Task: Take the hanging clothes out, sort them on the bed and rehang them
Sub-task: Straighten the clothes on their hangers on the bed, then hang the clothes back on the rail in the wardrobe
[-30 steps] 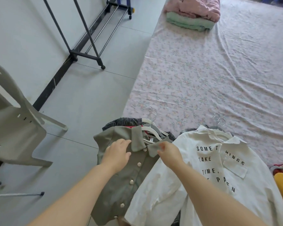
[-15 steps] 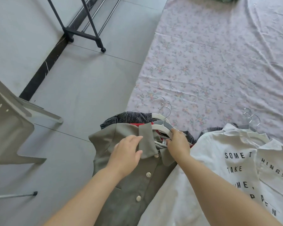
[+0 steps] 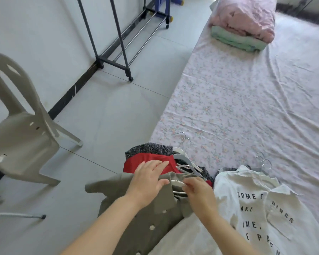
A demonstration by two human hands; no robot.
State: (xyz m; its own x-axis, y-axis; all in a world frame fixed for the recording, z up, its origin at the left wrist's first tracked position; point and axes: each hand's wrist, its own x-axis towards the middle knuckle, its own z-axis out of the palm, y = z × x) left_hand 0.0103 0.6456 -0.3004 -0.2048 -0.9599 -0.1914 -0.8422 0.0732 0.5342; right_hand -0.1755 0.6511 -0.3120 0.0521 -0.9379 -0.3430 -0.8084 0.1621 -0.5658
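Right hand [image 3: 199, 192] pinches hanger [image 3: 175, 182] — olive shirt [image 3: 160, 219] overhangs bed [image 3: 170, 115] edge, open sheet [image 3: 247, 111] beyond.

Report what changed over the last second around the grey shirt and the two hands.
The grey shirt has slid toward the person, uncovering the red garment beneath it. The right hand left the collar and now pinches the shirt's white hanger. The left hand moved up to lie flat across the shirt's top edge and the red garment. The white printed shirt and the folded bedding on the bed stayed put.
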